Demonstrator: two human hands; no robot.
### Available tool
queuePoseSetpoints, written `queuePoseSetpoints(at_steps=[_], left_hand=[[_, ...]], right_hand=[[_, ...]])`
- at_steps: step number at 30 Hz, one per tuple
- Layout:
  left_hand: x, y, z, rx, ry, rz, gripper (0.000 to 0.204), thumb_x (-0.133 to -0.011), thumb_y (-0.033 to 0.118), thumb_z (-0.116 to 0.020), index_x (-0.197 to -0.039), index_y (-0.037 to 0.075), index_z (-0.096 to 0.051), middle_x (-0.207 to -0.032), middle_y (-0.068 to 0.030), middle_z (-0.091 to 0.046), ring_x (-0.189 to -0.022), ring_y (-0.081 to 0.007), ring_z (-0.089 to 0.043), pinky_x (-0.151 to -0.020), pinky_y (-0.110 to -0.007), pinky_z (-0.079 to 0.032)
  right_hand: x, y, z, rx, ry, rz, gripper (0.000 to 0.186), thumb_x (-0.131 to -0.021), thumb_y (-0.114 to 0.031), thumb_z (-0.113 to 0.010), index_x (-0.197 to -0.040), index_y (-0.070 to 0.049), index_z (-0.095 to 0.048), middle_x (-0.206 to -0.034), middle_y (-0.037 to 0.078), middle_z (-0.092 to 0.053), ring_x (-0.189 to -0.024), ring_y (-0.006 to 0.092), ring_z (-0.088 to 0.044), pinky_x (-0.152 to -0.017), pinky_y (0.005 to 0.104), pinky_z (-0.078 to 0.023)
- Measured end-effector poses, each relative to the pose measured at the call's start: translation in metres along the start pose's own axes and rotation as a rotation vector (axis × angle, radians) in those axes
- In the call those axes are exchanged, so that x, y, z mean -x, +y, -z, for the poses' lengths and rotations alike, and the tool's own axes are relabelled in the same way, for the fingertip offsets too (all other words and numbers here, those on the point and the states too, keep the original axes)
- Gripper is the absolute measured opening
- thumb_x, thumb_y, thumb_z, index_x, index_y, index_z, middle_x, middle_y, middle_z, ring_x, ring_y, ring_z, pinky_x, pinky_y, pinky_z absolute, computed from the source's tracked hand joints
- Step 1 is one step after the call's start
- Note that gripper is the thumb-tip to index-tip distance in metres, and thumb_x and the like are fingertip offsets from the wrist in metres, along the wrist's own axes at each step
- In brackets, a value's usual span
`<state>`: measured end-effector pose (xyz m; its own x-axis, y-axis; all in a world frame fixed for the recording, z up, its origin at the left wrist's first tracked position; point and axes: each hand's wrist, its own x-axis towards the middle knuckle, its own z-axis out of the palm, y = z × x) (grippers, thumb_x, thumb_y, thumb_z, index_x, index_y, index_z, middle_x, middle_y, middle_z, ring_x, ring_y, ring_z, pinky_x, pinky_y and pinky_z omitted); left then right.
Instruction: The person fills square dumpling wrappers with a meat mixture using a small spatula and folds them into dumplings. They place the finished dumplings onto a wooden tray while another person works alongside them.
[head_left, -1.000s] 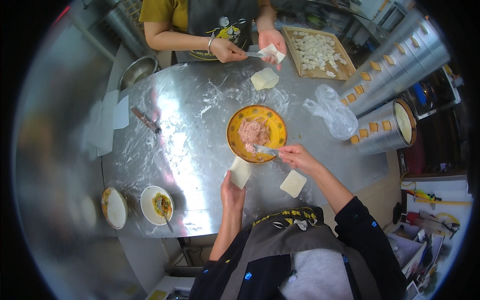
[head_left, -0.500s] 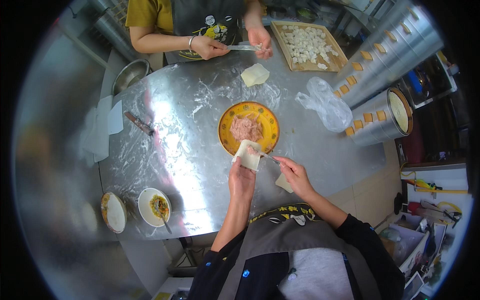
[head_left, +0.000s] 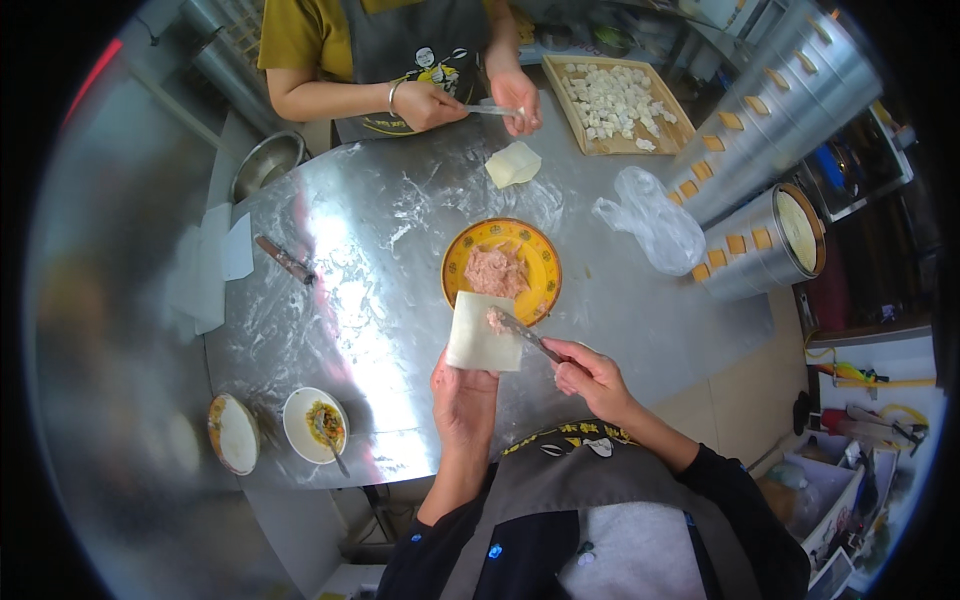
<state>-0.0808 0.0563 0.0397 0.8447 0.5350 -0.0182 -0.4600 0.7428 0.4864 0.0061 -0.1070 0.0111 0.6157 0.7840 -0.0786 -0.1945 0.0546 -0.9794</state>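
Observation:
My left hand (head_left: 464,400) holds square pale wonton wrappers (head_left: 476,345) from below, just in front of a yellow patterned plate (head_left: 452,270). Pink minced meat (head_left: 497,271) is heaped on that plate. Between the fingers of my right hand (head_left: 592,380) is a flat metal spreader (head_left: 528,335). Its tip lies over the upper right of the top wrapper, with a small dab of meat beside it. Whether the wrappers form a thick stack is hard to tell.
Across the steel table (head_left: 390,290), a co-worker's hands (head_left: 515,105) work with a similar spreader. More wrappers (head_left: 513,164), a wooden tray of folded dumplings (head_left: 625,102), a plastic bag (head_left: 657,222), steamers (head_left: 745,262), a knife (head_left: 284,259) and bowls (head_left: 315,425) stand around.
My left hand has brought the wrappers nearer to me, and they now face up more fully. The spreader has moved along with them. The wrapper by my right hand no longer shows.

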Motion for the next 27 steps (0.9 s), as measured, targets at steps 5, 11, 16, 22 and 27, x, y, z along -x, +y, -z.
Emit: queuePoseSetpoints(at_steps=[5,11,16,22,27], left_hand=[[-0.038,-0.022,0.031,0.018,0.078,0.105,0.051,-0.09,0.03,-0.049,-0.13,0.0,-0.038,-0.129,-0.0104,-0.047,-0.117,-0.0227,-0.046,-0.099,-0.04,-0.036],[-0.05,-0.03,0.023,-0.064,0.138,0.221,0.045,-0.086,0.017,-0.055,-0.127,0.001,-0.043,-0.118,-0.0078,-0.055,-0.109,-0.0187,-0.052,-0.091,-0.035,-0.043],[-0.053,-0.037,0.018,-0.154,0.088,0.184,0.045,-0.087,0.018,-0.055,-0.128,0.003,-0.042,-0.118,-0.0061,-0.055,-0.108,-0.0179,-0.052,-0.092,-0.034,-0.041],[-0.052,-0.044,0.027,0.168,0.276,0.24,0.043,-0.093,0.033,-0.042,-0.126,0.005,-0.042,-0.123,-0.0067,-0.05,-0.113,-0.0212,-0.048,-0.098,-0.037,-0.036],[-0.043,-0.038,0.024,0.322,0.291,0.273,0.045,-0.095,0.037,-0.036,-0.127,0.005,-0.041,-0.125,-0.0082,-0.049,-0.116,-0.023,-0.045,-0.099,-0.039,-0.034]], right_hand=[[-0.018,-0.003,0.002,0.225,0.061,0.029,0.037,-0.09,-0.004,-0.046,-0.127,-0.005,-0.047,-0.075,0.0,-0.047,-0.063,0.0082,-0.043,-0.06,0.0223,-0.039],[-0.022,0.011,-0.007,0.61,0.263,0.217,0.039,-0.086,-0.001,-0.051,-0.125,-0.006,-0.05,-0.079,0.008,-0.051,-0.066,0.0155,-0.048,-0.063,0.0256,-0.042],[-0.022,0.02,-0.014,0.62,0.318,0.238,0.041,-0.086,-0.002,-0.053,-0.126,-0.008,-0.049,-0.082,0.011,-0.054,-0.068,0.0215,-0.053,-0.063,0.0297,-0.044],[-0.024,0.023,0.0,0.68,0.192,0.19,0.043,-0.085,-0.001,-0.053,-0.126,-0.011,-0.049,-0.083,0.012,-0.054,-0.068,0.0222,-0.055,-0.063,0.0308,-0.045],[-0.022,0.014,0.025,0.723,0.089,0.214,0.044,-0.082,0.002,-0.055,-0.125,-0.013,-0.052,-0.082,0.009,-0.053,-0.067,0.0191,-0.055,-0.062,0.0282,-0.045]])
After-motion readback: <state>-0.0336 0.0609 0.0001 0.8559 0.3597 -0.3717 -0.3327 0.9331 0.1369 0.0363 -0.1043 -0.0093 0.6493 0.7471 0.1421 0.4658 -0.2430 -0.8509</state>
